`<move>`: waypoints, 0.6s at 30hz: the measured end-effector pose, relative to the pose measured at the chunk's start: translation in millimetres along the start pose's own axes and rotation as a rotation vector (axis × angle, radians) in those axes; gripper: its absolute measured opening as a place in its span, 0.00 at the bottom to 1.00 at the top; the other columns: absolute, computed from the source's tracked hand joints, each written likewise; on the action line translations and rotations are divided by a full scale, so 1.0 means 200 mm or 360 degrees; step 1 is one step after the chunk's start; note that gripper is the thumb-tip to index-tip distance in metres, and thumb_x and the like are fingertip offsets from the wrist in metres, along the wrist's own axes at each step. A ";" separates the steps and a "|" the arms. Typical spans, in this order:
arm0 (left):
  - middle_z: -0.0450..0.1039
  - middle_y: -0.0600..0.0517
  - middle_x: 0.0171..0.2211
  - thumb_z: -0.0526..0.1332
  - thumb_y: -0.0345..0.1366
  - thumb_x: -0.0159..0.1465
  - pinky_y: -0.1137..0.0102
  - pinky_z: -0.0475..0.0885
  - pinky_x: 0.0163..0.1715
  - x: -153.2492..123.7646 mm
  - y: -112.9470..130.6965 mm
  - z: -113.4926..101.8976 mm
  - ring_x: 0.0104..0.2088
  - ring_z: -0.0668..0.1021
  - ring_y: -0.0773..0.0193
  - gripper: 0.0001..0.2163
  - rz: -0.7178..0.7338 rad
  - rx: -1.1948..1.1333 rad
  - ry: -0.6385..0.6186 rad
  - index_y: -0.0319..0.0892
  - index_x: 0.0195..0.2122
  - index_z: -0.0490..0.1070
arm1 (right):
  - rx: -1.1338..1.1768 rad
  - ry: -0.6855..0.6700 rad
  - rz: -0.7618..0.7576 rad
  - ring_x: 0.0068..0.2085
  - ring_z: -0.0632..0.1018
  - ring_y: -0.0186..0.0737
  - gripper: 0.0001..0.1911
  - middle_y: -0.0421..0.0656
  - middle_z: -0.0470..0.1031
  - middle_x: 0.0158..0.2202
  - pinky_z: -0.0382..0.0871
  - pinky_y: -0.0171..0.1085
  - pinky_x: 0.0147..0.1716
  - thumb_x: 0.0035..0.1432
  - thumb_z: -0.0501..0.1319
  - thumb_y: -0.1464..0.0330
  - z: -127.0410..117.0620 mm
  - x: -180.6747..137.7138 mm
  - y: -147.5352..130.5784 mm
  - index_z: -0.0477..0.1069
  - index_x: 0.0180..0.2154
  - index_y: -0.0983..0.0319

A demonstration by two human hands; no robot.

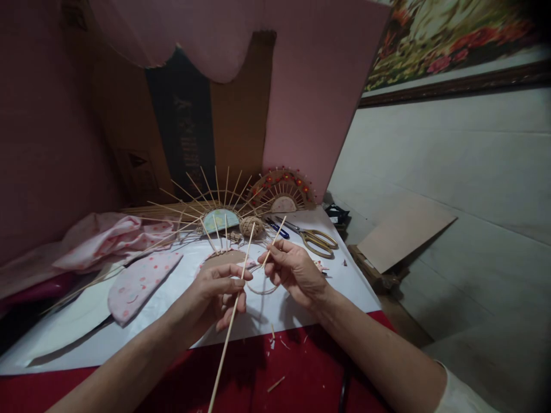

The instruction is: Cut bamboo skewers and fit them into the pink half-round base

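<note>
My left hand (222,291) pinches a long thin wooden stick (227,338), which slants from the front edge up past the fingers. A shorter wooden stick (275,238) is held between the fingertips of my right hand (293,267). Behind my left hand lies a half-round cardboard piece (228,260) with a few short sticks standing up from its far edge; my hand hides part of it. A loop of thin cord (262,291) curves on the white sheet between my hands.
Further back stand a stick fan with a blue-green base (221,220) and a decorated fan (284,189). Near them are a twine ball (251,227), scissors (316,238) and a blue-handled tool (278,228). Dotted fabric (142,284) lies left; stick scraps (276,384) lie on the red surface.
</note>
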State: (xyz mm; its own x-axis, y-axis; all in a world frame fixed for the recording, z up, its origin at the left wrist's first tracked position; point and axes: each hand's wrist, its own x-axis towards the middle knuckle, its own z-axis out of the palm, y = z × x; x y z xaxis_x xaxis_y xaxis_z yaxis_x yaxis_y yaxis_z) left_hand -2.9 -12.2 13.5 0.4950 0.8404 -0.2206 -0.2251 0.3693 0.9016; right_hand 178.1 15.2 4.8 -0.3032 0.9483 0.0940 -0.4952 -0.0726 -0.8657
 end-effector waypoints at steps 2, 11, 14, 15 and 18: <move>0.74 0.49 0.17 0.61 0.31 0.55 0.82 0.57 0.08 0.00 0.00 0.00 0.08 0.66 0.74 0.07 -0.0008 -0.0014 -0.0005 0.38 0.35 0.68 | -0.0032 -0.0005 -0.0004 0.21 0.74 0.28 0.12 0.43 0.76 0.28 0.64 0.23 0.14 0.52 0.66 0.65 0.00 0.00 0.00 0.66 0.30 0.66; 0.73 0.50 0.17 0.58 0.29 0.54 0.82 0.52 0.06 0.01 -0.01 0.00 0.07 0.64 0.75 0.05 -0.0065 -0.0106 -0.0065 0.38 0.32 0.68 | -0.1776 0.0283 -0.1130 0.38 0.76 0.40 0.07 0.45 0.73 0.34 0.72 0.38 0.37 0.59 0.52 0.74 -0.05 -0.01 0.02 0.68 0.35 0.61; 0.70 0.53 0.14 0.59 0.31 0.56 0.82 0.49 0.06 0.01 -0.03 0.01 0.07 0.61 0.76 0.03 -0.0099 -0.0107 -0.0079 0.39 0.32 0.68 | -0.2052 0.0160 -0.1385 0.46 0.74 0.42 0.13 0.48 0.73 0.43 0.69 0.41 0.46 0.58 0.50 0.79 -0.07 0.00 0.02 0.68 0.40 0.61; 0.69 0.54 0.13 0.59 0.33 0.57 0.82 0.48 0.06 0.01 -0.04 0.01 0.07 0.60 0.76 0.04 -0.0098 -0.0096 -0.0077 0.39 0.32 0.68 | -0.2115 0.0098 -0.1401 0.48 0.73 0.42 0.15 0.49 0.72 0.45 0.69 0.41 0.47 0.57 0.50 0.80 -0.08 0.00 0.02 0.68 0.41 0.61; 0.70 0.53 0.14 0.62 0.36 0.57 0.81 0.49 0.07 0.00 -0.04 0.02 0.07 0.62 0.76 0.06 -0.0116 -0.0064 -0.0111 0.39 0.31 0.68 | -0.2321 0.0000 -0.1394 0.50 0.72 0.44 0.18 0.52 0.70 0.49 0.69 0.42 0.48 0.54 0.49 0.82 -0.08 -0.01 0.03 0.68 0.43 0.63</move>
State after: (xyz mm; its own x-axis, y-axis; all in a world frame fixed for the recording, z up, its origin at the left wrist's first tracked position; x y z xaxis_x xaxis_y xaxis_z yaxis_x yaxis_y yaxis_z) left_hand 1.8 -16.0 6.9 0.5684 0.7814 -0.2575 -0.2192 0.4455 0.8680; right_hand 188.3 18.1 -8.5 -0.3653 0.5470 0.7532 0.6015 0.7563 -0.2575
